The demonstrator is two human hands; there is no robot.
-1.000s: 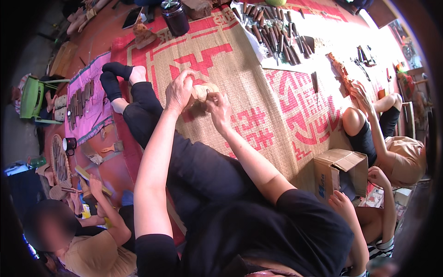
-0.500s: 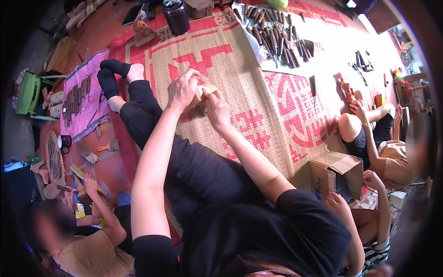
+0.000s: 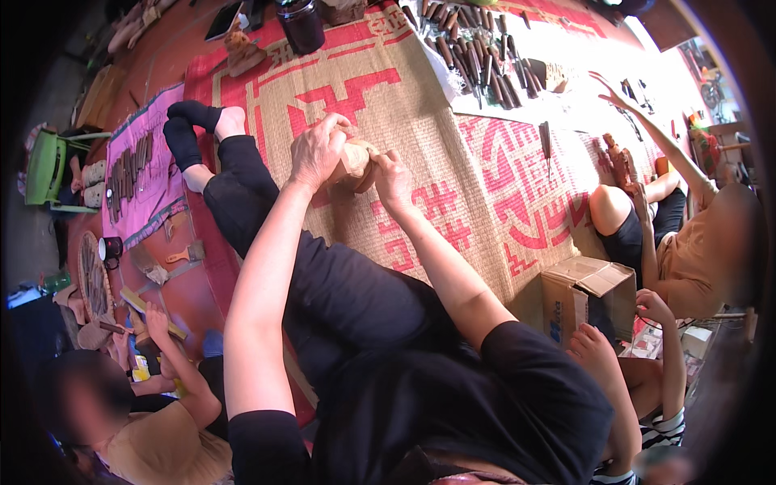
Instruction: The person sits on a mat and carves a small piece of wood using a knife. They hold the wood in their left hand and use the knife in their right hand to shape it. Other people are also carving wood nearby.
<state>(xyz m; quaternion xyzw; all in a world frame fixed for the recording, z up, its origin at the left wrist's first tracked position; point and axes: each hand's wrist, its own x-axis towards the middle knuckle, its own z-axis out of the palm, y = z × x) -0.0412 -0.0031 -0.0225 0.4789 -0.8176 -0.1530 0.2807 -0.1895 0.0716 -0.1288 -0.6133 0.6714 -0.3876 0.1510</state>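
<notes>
Two bare hands are seen at work on a pale tan, rounded wooden piece (image 3: 352, 164), held up over a straw-coloured woven mat with red geometric patterns (image 3: 428, 97), beyond the thighs and beside the black-trousered shins. The wooden piece is gripped at its upper left by the left hand (image 3: 319, 153), fingers curled over and clamped on it. Its right edge is pinched by the right hand (image 3: 394, 179), thumb and fingers drawn together there; whether anything small is held between them cannot be told.

Handling, as judged: firm support is best given from the left, with light pressure applied from the right, so that the piece is not twisted loose. Fingertips are best kept off the face being worked, and the piece brought lower, to be steadied against the leg. It should be tilted toward the light at right.

Writing: large blue lettering is borne by the brown cardboard box with open flaps (image 3: 566, 311) at right. No label can be made out on the dark-filled, clear cylindrical jar (image 3: 301, 28) or the dark wooden-handled hand tools (image 3: 485, 61). The mat's red shapes are character-like, but cannot be confirmed as writing.
</notes>
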